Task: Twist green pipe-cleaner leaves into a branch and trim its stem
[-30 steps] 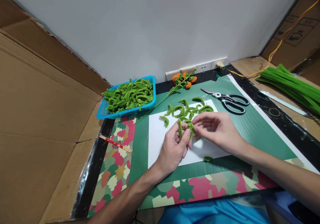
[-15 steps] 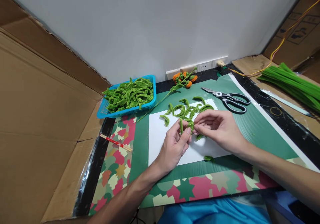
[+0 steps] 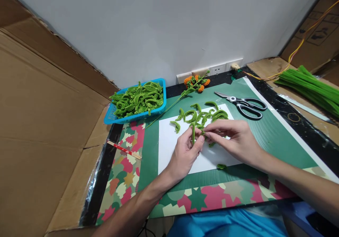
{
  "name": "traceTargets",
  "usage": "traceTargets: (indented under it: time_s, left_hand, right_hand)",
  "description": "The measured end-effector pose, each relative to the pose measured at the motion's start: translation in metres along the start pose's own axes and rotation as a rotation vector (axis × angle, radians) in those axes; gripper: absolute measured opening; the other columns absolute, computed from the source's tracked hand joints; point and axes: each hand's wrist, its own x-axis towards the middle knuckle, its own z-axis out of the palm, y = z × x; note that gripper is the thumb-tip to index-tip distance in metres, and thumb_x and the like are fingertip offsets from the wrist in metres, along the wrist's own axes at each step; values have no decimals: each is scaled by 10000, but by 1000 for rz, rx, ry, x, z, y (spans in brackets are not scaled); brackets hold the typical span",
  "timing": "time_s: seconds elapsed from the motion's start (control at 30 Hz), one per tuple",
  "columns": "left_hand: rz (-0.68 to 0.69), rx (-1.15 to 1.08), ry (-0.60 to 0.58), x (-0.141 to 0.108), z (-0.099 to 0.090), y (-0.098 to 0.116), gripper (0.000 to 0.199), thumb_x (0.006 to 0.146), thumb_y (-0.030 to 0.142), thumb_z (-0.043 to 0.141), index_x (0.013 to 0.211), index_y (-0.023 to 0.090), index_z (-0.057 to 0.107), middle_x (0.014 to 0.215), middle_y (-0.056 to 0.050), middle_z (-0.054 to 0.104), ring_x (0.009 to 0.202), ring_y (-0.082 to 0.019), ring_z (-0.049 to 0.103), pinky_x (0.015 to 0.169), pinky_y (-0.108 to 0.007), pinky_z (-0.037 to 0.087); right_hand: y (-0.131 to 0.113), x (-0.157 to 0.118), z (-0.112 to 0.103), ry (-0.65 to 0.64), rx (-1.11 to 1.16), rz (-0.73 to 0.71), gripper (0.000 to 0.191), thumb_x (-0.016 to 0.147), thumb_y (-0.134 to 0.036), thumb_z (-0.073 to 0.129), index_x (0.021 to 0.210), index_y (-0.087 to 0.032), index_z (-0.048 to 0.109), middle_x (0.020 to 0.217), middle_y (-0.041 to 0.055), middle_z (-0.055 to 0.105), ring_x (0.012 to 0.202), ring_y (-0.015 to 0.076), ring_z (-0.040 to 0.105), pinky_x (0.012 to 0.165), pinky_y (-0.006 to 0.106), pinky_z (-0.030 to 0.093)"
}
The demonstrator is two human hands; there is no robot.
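Note:
Fingers of my left hand (image 3: 185, 154) are closed on a fuzzy green piece (image 3: 193, 133), which stands up between them above the white sheet (image 3: 169, 152). My right hand (image 3: 235, 138) pinches the same green work at its right side, thumb and forefinger together. Where the fingertips meet, the small details are hidden. Curled green pieces (image 3: 189, 116) lie on the sheet just beyond my hands. One short green piece (image 3: 221, 166) rests on the green mat below the sheet.
A blue basket (image 3: 164, 97) full of green pieces is at the back left. An orange-and-green flower stem (image 3: 196, 83), black-handled scissors (image 3: 250, 106), wrapped chopsticks (image 3: 124, 150) and a bundle of green stems (image 3: 308, 87) lie around the mat (image 3: 278, 138).
The fingertips have shifted slightly and the green piece in my left hand stands more upright. More of the curled pieces beside my right hand shows. The whole view has moved a little.

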Motion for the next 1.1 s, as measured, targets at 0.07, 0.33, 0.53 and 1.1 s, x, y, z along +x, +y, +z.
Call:
traceTargets:
  time_s: [0.07, 0.33, 0.53, 1.1]
  left_hand:
    - [-6, -11, -13, -1, 0, -1, 374, 962, 545, 734, 1026, 201, 602, 668, 64, 504, 474, -63, 358, 436, -188, 303]
    - [-129, -248, -174, 3, -5, 3, 339, 996, 501, 714, 975, 234, 505, 604, 121, 314, 439, -36, 165, 389, -124, 159]
    - [-271, -405, -245, 4, -8, 11, 339, 965, 437, 752, 979, 246, 472, 575, 132, 295, 439, -37, 132, 397, -102, 158]
    - [-286, -449, -313, 0, -5, 12, 324, 966, 422, 771, 1024, 248, 503, 629, 105, 513, 358, -20, 263, 322, -107, 327]
  right_hand:
    - [-2, 0, -1, -24, -62, -30, 124, 982, -273, 723, 1021, -218, 827, 953, 53, 823, 801, 180, 772, 692, 275, 647]
    - [0, 6, -11, -147, 67, 41, 155, 964, -320, 761, 1041, -200, 824, 950, 53, 821, 756, 169, 772, 697, 271, 650]
    - [1, 7, -15, -185, 72, 15, 166, 982, -344, 743, 1007, -198, 819, 862, 45, 808, 702, 171, 763, 672, 282, 641]
    - [1, 1, -10, -86, -194, -203, 176, 1023, -298, 673, 893, -229, 768, 737, 15, 775, 605, 152, 706, 602, 261, 563]
